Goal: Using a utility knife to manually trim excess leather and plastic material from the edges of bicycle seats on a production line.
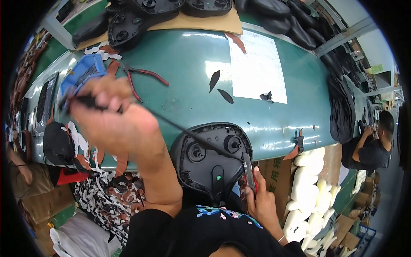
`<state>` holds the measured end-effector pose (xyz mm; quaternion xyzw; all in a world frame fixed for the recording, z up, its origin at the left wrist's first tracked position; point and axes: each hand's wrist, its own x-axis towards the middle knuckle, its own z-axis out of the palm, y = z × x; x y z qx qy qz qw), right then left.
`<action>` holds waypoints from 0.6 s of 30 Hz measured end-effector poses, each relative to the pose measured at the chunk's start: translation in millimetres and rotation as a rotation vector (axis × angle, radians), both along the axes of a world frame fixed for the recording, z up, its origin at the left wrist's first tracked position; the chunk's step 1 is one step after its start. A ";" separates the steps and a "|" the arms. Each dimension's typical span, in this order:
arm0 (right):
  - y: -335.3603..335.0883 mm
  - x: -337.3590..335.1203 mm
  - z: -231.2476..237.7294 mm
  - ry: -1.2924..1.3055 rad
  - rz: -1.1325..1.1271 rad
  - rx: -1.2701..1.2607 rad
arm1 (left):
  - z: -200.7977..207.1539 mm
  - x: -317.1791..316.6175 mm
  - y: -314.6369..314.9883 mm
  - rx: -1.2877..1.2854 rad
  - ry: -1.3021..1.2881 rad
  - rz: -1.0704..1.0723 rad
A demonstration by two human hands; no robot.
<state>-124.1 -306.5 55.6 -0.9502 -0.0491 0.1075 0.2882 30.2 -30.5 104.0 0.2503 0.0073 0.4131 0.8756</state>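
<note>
Left hand [113, 103], blurred, fisted on a black strip [184, 129] | right hand [261, 203] wrapped round metal tool [248, 169], right rim of black shell [201, 173], table's [180, 55] near edge | if strip tears under tension, we could slip

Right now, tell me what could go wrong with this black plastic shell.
The thin black strip running from the left hand to the black plastic shell might slip or snap, jerking that hand. The grey metal tool in the right hand is near the strip's end and could nick the shell. The shell overhangs the green tabletop and could tip.
</note>
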 end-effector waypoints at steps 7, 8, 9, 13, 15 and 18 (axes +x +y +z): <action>8.8 -1.1 -45.0 -0.281 -0.246 0.429 | -44.8 -11.6 5.5 1.182 0.480 -0.134; 12.9 10.5 -40.3 -0.044 -0.426 0.685 | -55.4 -8.3 -1.5 1.359 0.619 -0.190; 15.2 32.0 -44.3 -0.176 -0.344 0.506 | -66.7 -3.5 -7.5 1.532 0.762 -0.244; 16.6 106.5 -45.8 -0.005 -0.299 0.721 | -115.3 22.4 8.9 1.733 0.706 -0.738; 4.5 166.8 -33.3 -0.209 -0.347 0.746 | -104.0 59.2 38.0 1.349 0.893 -0.730; -15.6 273.1 -24.1 -0.438 -0.317 0.689 | -68.4 126.4 53.7 0.723 0.687 -0.347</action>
